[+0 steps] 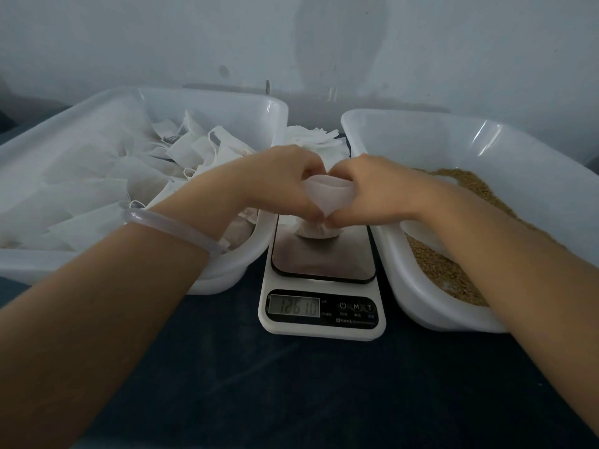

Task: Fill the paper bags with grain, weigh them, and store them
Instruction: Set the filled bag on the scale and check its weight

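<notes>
Both hands meet over the scale, which stands on the dark tabletop. The left hand and the right hand each pinch the open mouth of a small white paper bag whose rounded bottom rests on the weighing plate. The display is lit (digits too blurred to read). To the left, a translucent bin holds a heap of white bags; to the right, another bin holds grain. Behind the scale lies a stack of flat bags — and a clear bangle circles the left wrist.
</notes>
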{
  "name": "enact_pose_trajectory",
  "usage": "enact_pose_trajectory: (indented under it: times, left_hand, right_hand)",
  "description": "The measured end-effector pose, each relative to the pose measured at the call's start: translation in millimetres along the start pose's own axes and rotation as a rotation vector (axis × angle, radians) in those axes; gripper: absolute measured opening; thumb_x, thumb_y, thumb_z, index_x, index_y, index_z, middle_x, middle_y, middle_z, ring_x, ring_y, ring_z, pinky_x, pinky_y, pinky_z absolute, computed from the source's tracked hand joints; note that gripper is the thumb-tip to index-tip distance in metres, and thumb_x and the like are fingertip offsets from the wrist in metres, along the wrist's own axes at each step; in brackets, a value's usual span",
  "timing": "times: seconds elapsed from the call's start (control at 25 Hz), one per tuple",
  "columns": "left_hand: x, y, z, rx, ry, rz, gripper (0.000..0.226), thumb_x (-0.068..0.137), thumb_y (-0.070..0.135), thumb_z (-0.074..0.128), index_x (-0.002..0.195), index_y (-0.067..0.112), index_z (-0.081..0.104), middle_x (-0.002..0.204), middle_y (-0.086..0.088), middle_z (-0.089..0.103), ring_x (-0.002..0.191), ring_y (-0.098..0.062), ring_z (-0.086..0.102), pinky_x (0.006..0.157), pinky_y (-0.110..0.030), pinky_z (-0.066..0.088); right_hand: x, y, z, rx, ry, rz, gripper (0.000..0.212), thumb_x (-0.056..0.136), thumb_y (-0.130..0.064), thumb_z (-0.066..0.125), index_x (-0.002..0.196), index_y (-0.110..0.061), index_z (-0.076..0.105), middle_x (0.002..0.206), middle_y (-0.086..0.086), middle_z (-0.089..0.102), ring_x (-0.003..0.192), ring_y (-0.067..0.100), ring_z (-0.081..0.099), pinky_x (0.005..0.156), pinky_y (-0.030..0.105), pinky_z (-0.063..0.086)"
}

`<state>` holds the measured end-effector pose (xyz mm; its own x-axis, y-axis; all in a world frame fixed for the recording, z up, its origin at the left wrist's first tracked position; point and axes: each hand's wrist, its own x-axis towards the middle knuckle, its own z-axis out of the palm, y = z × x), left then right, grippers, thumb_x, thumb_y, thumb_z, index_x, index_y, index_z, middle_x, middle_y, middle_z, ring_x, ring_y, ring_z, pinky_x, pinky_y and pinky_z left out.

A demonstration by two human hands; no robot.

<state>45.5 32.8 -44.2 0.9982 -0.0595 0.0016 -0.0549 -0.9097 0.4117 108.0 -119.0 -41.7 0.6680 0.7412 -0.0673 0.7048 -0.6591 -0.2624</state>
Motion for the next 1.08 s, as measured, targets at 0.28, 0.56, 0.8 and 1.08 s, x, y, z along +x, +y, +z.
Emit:
enact_pose_trajectory:
  times: [0.28,0.56,0.8,1.08]
  left_hand:
    - [0,-3,-1,-0.063,-0.026,0.021,0.040,0.069,0.022,0.073,0.107,0.023,0.063,0.107,0.007,0.064,0.099,-0.008,0.058,0.086,-0.025,0.045]
    - [0,-5,1,-0.032,-0.008,0.031,0.039,0.070,0.022,0.072,0.108,0.017,0.065,0.104,0.002,0.065,0.096,-0.015,0.060,0.088,-0.039,0.048]
    - [0,-5,1,-0.031,-0.006,0.037,0.035,0.070,0.020,0.071,0.105,0.015,0.066,0.100,-0.003,0.067,0.094,-0.020,0.062,0.088,-0.045,0.048]
    - [0,-5,1,-0.048,-0.005,0.035,0.035,0.070,0.020,0.071,0.105,0.018,0.066,0.100,0.001,0.066,0.094,-0.016,0.061,0.087,-0.042,0.049]
  right_hand:
    - [-2,6,-3,0.126,-0.030,-0.020,0.077,0.062,-0.042,0.076,0.132,-0.026,0.050,0.118,-0.014,0.054,0.105,0.009,0.054,0.087,0.030,0.046]
    - [2,12,1,0.158,-0.023,-0.026,0.075,0.065,-0.039,0.075,0.134,-0.024,0.050,0.111,-0.016,0.052,0.097,0.004,0.052,0.071,0.019,0.038]
    - [3,13,1,0.165,-0.025,-0.023,0.073,0.064,-0.039,0.075,0.132,-0.026,0.052,0.109,-0.015,0.054,0.096,0.006,0.054,0.075,0.023,0.039]
    - [2,13,1,0.172,-0.032,-0.029,0.067,0.064,-0.038,0.074,0.127,-0.028,0.055,0.106,-0.016,0.056,0.092,0.005,0.056,0.071,0.024,0.042]
